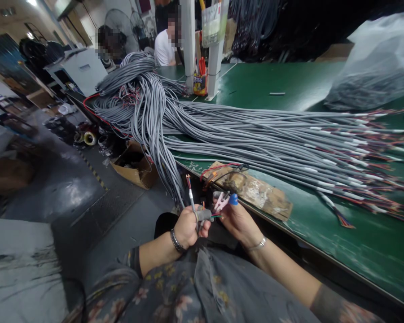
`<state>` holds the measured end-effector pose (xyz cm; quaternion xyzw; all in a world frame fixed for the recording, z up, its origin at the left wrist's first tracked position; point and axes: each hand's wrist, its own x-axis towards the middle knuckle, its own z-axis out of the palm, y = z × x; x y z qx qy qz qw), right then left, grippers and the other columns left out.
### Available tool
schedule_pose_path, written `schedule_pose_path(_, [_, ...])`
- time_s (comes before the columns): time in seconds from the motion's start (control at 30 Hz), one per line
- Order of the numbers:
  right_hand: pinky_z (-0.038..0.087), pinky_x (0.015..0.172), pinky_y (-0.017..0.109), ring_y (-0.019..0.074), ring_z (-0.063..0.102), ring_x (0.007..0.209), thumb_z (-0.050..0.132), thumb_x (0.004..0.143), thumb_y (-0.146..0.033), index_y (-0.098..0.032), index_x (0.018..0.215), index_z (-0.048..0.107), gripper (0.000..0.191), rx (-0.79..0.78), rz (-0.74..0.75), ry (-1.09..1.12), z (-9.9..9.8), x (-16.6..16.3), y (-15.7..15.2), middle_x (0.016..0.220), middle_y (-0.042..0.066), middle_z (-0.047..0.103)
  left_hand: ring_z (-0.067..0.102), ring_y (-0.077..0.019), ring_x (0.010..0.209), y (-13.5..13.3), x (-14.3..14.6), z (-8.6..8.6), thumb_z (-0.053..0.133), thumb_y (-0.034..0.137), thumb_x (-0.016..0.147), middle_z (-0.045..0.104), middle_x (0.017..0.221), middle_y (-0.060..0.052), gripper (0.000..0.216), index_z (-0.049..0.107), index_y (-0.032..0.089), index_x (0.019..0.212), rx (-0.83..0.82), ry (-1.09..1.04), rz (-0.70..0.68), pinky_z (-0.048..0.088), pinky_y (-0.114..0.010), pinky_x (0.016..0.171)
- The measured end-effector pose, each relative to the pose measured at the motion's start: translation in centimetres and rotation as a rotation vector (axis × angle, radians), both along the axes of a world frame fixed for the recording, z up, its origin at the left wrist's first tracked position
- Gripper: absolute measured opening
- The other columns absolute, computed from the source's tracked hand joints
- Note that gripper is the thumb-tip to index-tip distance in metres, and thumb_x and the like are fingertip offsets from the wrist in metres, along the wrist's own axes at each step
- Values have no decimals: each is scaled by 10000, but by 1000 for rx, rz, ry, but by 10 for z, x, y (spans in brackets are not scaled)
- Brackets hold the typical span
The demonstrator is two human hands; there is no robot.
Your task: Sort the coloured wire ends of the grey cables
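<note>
My left hand [187, 226] is closed round grey cables [191, 199] whose stripped ends with coloured wires stick up above the fist. My right hand [237, 220] is closed on a small pink cutter [220, 201] held against the cable end [207, 214] by my left thumb. A blue cap covers one right fingertip [233, 199]. Both hands sit over my lap, just off the near edge of the green table [357, 242].
A large pile of grey cables [256, 134] with stripped coloured ends lies across the table. A worn cardboard piece [256, 190] sits at the table edge. A cardboard box [134, 166] stands on the floor. A plastic bag [373, 76] is at far right. Two people sit at the back.
</note>
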<state>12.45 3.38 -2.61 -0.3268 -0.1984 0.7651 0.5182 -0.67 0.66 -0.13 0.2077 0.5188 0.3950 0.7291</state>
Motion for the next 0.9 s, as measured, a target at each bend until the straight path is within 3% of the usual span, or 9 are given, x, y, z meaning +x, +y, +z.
schedule_pose_path(0.13, [453,567,254,127,522,581,722,538,-670,-215,741,715,498,8,70,18,0,3,-3,673,6,656,386,-70,249,-4,0,2,736,430,502,498,377,37,396,436,183,579,77,28,-23,221,-174,279])
schedule_pose_path(0.23, [471,582,260,133,558,618,689,546,-705,-204,768,705,548,7,244,20,-3,12,-6,726,24,658,401,-69,252,-9,-3,1,727,457,526,509,387,33,397,453,174,579,137,85,-29,216,-172,275])
schedule_pose_path(0.4, [472,631,279,143,585,667,774,577,-559,-179,813,684,456,58,459,-166,-2,27,-13,757,34,649,455,-74,280,-16,-9,-7,712,483,570,538,418,26,394,487,162,605,207,171,-71,234,-160,286])
schedule_pose_path(0.67, [372,573,256,105,468,561,795,566,-486,-161,635,646,364,176,429,-458,14,23,-14,587,-15,577,487,-79,310,-19,-11,-12,697,510,608,557,450,25,406,486,164,624,264,224,-145,261,-158,306])
schedule_pose_path(0.9, [372,588,270,119,470,567,780,579,-451,-162,591,647,318,226,377,-531,16,19,-14,571,-16,582,503,-86,330,-19,-12,-10,717,521,592,561,460,20,428,486,162,634,245,258,-204,275,-162,318])
